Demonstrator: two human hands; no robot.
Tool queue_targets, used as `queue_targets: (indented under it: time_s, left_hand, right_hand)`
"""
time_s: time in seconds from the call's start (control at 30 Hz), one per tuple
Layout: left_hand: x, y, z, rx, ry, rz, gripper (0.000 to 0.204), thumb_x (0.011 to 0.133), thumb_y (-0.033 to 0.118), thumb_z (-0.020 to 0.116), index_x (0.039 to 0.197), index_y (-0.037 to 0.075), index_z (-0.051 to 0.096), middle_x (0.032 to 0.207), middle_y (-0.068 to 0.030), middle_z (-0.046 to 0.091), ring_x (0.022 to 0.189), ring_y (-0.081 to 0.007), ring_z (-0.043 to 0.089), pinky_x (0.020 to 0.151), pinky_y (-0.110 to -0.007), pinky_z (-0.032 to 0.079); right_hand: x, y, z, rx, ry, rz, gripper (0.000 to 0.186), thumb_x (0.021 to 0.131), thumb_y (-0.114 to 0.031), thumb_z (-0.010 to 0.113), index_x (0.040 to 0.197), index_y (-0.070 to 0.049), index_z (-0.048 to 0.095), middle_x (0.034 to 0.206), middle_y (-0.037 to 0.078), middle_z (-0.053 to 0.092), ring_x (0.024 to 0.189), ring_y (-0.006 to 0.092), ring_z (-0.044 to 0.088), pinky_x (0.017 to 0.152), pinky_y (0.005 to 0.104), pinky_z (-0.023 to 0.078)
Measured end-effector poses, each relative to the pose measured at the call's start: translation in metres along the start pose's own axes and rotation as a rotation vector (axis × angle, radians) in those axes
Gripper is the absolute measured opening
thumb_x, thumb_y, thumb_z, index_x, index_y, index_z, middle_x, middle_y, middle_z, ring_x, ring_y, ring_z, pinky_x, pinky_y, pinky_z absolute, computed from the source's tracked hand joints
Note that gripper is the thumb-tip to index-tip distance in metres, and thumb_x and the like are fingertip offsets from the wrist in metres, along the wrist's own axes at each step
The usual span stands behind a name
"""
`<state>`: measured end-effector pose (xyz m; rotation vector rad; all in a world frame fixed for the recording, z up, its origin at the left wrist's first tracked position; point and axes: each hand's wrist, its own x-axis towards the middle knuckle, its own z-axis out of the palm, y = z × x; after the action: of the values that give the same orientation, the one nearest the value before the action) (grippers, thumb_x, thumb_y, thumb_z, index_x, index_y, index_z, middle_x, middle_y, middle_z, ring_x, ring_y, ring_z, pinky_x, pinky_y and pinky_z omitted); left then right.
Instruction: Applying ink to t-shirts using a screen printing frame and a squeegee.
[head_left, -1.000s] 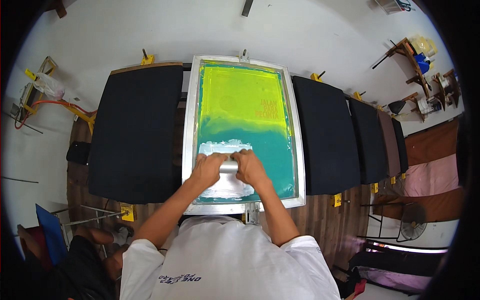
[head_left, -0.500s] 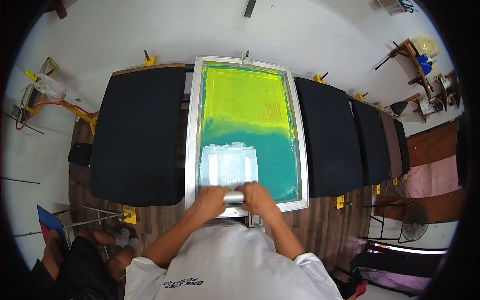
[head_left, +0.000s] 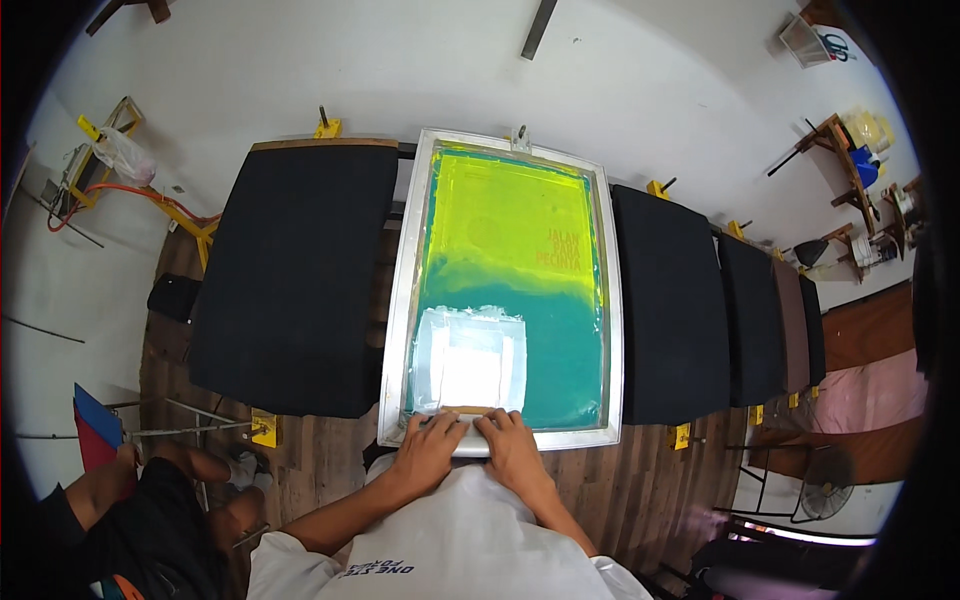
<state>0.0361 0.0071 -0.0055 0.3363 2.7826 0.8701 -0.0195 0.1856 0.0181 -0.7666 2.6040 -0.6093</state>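
My left hand (head_left: 432,446) and my right hand (head_left: 509,450) lie close together at the near edge of a metal-framed printing screen (head_left: 405,290). Both are closed on a squeegee with a silvery handle, tilted toward me; its tan blade edge (head_left: 466,410) shows past my fingertips. Behind the blade, white ink (head_left: 476,365) coats a squarish patch of the mesh at the near left. Teal emulsion (head_left: 560,360) surrounds that patch, and a yellow-green area (head_left: 500,205) with faint lettering covers the far half.
Black-covered printing boards (head_left: 290,280) stand left of the screen, and others (head_left: 668,310) line up on the right. A seated person (head_left: 160,520) is at the lower left. Yellow clamps (head_left: 264,428) stick out from the rack. A fan (head_left: 828,480) stands at the right.
My hands have drawn the squeegee toward me to the screen's near edge and tipped it back, uncovering the bright white patch. The whole view has shifted slightly.
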Motion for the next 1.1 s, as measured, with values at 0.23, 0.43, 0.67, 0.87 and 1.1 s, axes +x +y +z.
queue_targets:
  time_s: [0.23, 0.43, 0.67, 0.87, 1.1]
  left_hand:
    - [0.078, -0.026, -0.042, -0.069, 0.203, 0.016, 0.036, 0.075, -0.006, 0.059, 0.108, 0.006, 0.068, 0.103, -0.0119, 0.071, 0.100, -0.0284, 0.066, 0.091, -0.046, 0.037]
    - [0.126, -0.040, -0.060, -0.061, -0.017, -0.107, 0.041, 0.073, -0.006, 0.060, 0.111, 0.007, 0.066, 0.106, -0.0141, 0.068, 0.105, -0.0320, 0.063, 0.090, -0.044, 0.039]
    - [0.067, -0.029, -0.018, -0.036, 0.071, -0.039, 0.046, 0.071, -0.011, 0.057, 0.114, 0.006, 0.062, 0.118, -0.0117, 0.061, 0.109, -0.0281, 0.059, 0.088, -0.043, 0.037]
    - [0.022, -0.004, -0.017, -0.066, -0.071, -0.087, 0.050, 0.071, -0.008, 0.060, 0.120, 0.005, 0.061, 0.119, -0.0142, 0.061, 0.112, -0.0287, 0.058, 0.093, -0.044, 0.036]
    - [0.067, -0.016, -0.050, -0.150, -0.028, -0.042, 0.038, 0.075, -0.003, 0.059, 0.111, 0.005, 0.068, 0.100, -0.0161, 0.069, 0.097, -0.0326, 0.064, 0.087, -0.045, 0.039]
  right_hand:
    - [0.083, 0.018, -0.039, -0.070, 0.067, -0.046, 0.043, 0.063, 0.002, 0.068, 0.104, -0.010, 0.069, 0.096, 0.014, 0.066, 0.090, 0.0373, 0.062, 0.076, 0.0468, 0.054]
    - [0.127, 0.040, -0.032, -0.054, 0.061, 0.032, 0.036, 0.067, -0.004, 0.072, 0.103, -0.011, 0.068, 0.101, 0.013, 0.065, 0.096, 0.0352, 0.062, 0.080, 0.0470, 0.055]
    - [0.069, 0.022, -0.005, 0.010, 0.122, 0.022, 0.040, 0.063, -0.001, 0.072, 0.102, -0.006, 0.066, 0.106, 0.014, 0.063, 0.100, 0.0362, 0.059, 0.079, 0.0468, 0.055]
    - [0.018, -0.001, -0.004, 0.006, 0.004, 0.068, 0.048, 0.059, -0.001, 0.073, 0.106, -0.006, 0.068, 0.108, 0.014, 0.066, 0.098, 0.0357, 0.061, 0.084, 0.0430, 0.053]
    - [0.060, 0.005, -0.042, -0.032, -0.013, 0.058, 0.040, 0.063, -0.001, 0.071, 0.102, -0.009, 0.070, 0.095, 0.013, 0.068, 0.090, 0.0350, 0.064, 0.077, 0.0457, 0.053]
